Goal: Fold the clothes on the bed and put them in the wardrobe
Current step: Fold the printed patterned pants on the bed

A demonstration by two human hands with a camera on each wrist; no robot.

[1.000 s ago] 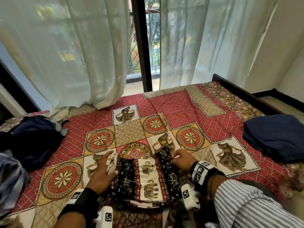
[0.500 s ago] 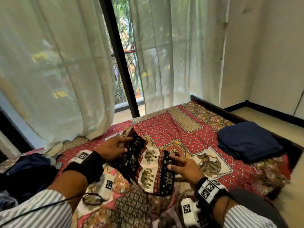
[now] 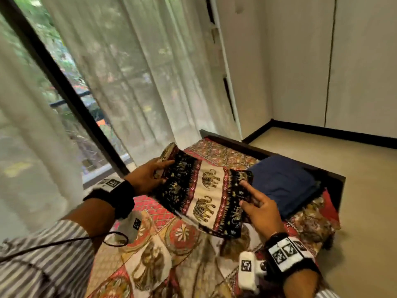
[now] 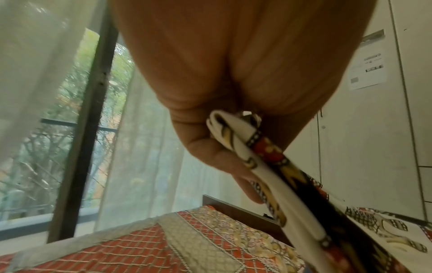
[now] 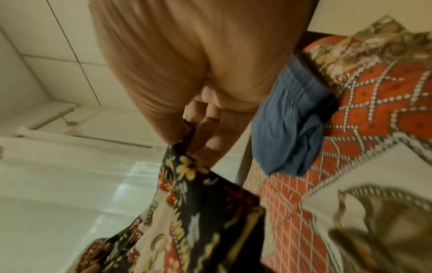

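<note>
A folded cloth [image 3: 206,192], printed with elephants on a cream band between black and red floral borders, is held in the air above the bed [image 3: 163,250], at the centre of the head view. The left hand [image 3: 148,177] grips its upper-left edge, thumb on top. The right hand [image 3: 261,209] pinches its right edge, thumb and forefinger on the black border.

Just right of the cloth, a folded dark blue garment [image 3: 283,186] lies on the bed near its dark wooden frame [image 3: 335,179]. It sits between the held cloth and the pale panelled doors [image 3: 361,61] at upper right, with bare floor [image 3: 354,164] beyond the frame. Sheer white curtains [image 3: 133,72] hang over a black-framed window [image 3: 55,82] across the left half.

The left wrist view shows what the head view does not: several layers of the cloth's folded edge [image 4: 236,140] stacked in the grip, and a paper notice [image 4: 367,66] on a door at upper right. The right wrist view shows fingers [image 5: 210,129] curled beneath the cloth [image 5: 191,212] and the gathered folds of the blue garment [image 5: 287,129].

The bed cover is a quilted red lattice with medallions and figure panels.
</note>
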